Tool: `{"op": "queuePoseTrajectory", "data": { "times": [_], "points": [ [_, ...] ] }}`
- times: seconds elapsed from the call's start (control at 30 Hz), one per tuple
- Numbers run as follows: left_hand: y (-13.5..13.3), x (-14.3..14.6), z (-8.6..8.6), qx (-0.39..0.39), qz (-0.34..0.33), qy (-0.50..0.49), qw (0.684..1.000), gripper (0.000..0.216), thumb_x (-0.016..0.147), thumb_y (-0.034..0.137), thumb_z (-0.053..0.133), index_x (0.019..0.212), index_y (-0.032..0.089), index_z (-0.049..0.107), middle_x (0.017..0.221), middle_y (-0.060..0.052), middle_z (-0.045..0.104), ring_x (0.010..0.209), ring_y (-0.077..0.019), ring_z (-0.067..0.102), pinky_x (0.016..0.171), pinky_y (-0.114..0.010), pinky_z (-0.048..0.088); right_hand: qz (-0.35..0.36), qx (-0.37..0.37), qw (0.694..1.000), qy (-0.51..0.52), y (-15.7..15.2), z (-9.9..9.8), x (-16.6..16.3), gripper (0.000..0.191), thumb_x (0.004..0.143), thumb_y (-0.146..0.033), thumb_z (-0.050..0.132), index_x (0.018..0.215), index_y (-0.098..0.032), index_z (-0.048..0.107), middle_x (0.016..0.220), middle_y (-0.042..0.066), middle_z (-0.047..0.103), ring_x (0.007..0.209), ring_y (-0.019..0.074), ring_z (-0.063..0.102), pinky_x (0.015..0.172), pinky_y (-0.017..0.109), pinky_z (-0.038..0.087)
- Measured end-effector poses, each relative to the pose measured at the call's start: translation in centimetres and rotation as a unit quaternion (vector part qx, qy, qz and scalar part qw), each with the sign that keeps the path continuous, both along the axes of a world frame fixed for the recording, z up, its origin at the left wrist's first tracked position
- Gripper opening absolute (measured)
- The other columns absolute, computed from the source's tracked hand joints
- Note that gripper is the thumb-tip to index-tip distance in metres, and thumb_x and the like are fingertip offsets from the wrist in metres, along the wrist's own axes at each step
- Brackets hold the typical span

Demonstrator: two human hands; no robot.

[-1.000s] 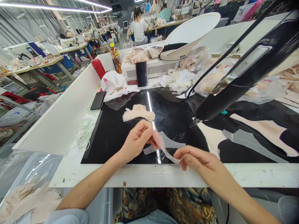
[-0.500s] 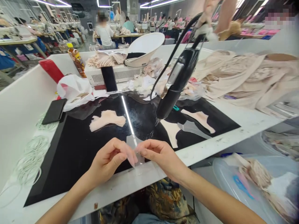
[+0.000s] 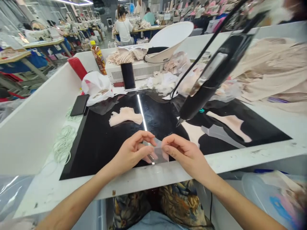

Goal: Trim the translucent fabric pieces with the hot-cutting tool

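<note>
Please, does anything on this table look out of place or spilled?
The drink bottle at the back left seems slightly out of place, standing close to the pale fabric pile. I see no spill. The sheer piece at the right hand is too blurred to judge for damage.

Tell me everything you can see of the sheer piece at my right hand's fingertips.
The sheer piece looks thin, whitish and see-through, like fabric or film. The right hand pinches it between thumb and fingers, near the front edge of the black mat. The left hand is beside it, thumb and forefinger apart; whether it touches it is unclear. Its full outline is hard to make out.
</note>
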State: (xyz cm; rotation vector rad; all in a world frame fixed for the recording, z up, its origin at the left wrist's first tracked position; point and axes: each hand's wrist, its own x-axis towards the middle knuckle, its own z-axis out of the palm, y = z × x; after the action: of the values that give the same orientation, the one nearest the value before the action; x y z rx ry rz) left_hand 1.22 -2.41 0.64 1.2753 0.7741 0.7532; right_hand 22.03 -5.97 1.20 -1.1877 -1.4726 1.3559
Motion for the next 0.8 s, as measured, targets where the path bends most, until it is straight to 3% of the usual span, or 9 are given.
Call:
{"op": "queuePoseTrajectory", "data": {
  "times": [0.17, 0.3, 0.4, 0.5, 0.67, 0.8],
  "points": [
    [-0.6, 0.3, 0.0, -0.065, -0.020, 0.027, 0.997, 0.030, 0.087, 0.041, 0.074, 0.089, 0.014, 0.061, 0.072, -0.001, 0.066, 0.059, -0.0118, 0.068, 0.057, -0.022, 0.057, -0.001, -0.007, 1.000, -0.004, 0.5, -1.0, -0.2, 0.026, 0.094, -0.049, 0.058, 0.096, -0.023, 0.060, 0.069, -0.004, 0.059, 0.067, 0.0109, 0.056, 0.066, 0.024, 0.046],
    [-0.6, 0.3, -0.1, -0.069, 0.040, 0.039, 0.996, 0.030, 0.088, 0.043, 0.072, 0.086, 0.015, 0.059, 0.069, 0.001, 0.065, 0.053, -0.0082, 0.063, 0.053, -0.019, 0.054, -0.034, -0.002, 0.999, 0.013, 0.6, -1.9, -0.2, 0.035, 0.093, -0.052, 0.060, 0.117, -0.029, 0.049, 0.083, -0.004, 0.064, 0.073, 0.0120, 0.061, 0.070, 0.025, 0.051],
    [-0.4, 0.2, -0.5, -0.056, 0.068, 0.059, 0.994, 0.028, 0.090, 0.042, 0.070, 0.086, 0.016, 0.060, 0.071, 0.002, 0.065, 0.053, -0.0072, 0.062, 0.052, -0.018, 0.053, -0.044, 0.021, 0.997, -0.061, 0.8, -2.1, 0.0, 0.028, 0.092, -0.050, 0.063, 0.108, -0.027, 0.058, 0.082, -0.002, 0.063, 0.072, 0.0123, 0.060, 0.067, 0.026, 0.050],
    [-0.3, -0.1, -0.8, -0.032, 0.070, 0.089, 0.993, 0.025, 0.093, 0.041, 0.066, 0.090, 0.017, 0.062, 0.073, 0.002, 0.065, 0.057, -0.0078, 0.063, 0.055, -0.018, 0.054, -0.052, 0.091, 0.979, -0.172, 1.2, -2.0, 0.0, 0.020, 0.095, -0.043, 0.059, 0.093, -0.025, 0.067, 0.080, -0.001, 0.065, 0.069, 0.0117, 0.059, 0.065, 0.026, 0.046],
    [-0.4, -0.3, -0.7, 0.024, 0.093, 0.142, 0.985, 0.016, 0.096, 0.035, 0.061, 0.105, 0.022, 0.056, 0.076, 0.005, 0.064, 0.061, -0.0091, 0.063, 0.060, -0.020, 0.053, -0.055, 0.212, 0.940, -0.262, 2.2, -2.5, 0.0, 0.017, 0.099, -0.032, 0.054, 0.101, -0.026, 0.070, 0.094, 0.001, 0.070, 0.082, 0.0123, 0.064, 0.075, 0.026, 0.049],
    [-0.3, -0.4, -0.5, 0.139, 0.106, 0.282, 0.943, 0.011, 0.098, 0.029, 0.057, 0.103, 0.024, 0.050, 0.072, 0.009, 0.061, 0.060, -0.0088, 0.059, 0.060, -0.020, 0.044, -0.035, 0.268, 0.915, -0.299, 2.8, -3.2, -0.1, 0.018, 0.100, -0.027, 0.052, 0.106, -0.023, 0.069, 0.097, 0.002, 0.071, 0.087, 0.0132, 0.067, 0.078, 0.027, 0.051]
  ]
}}
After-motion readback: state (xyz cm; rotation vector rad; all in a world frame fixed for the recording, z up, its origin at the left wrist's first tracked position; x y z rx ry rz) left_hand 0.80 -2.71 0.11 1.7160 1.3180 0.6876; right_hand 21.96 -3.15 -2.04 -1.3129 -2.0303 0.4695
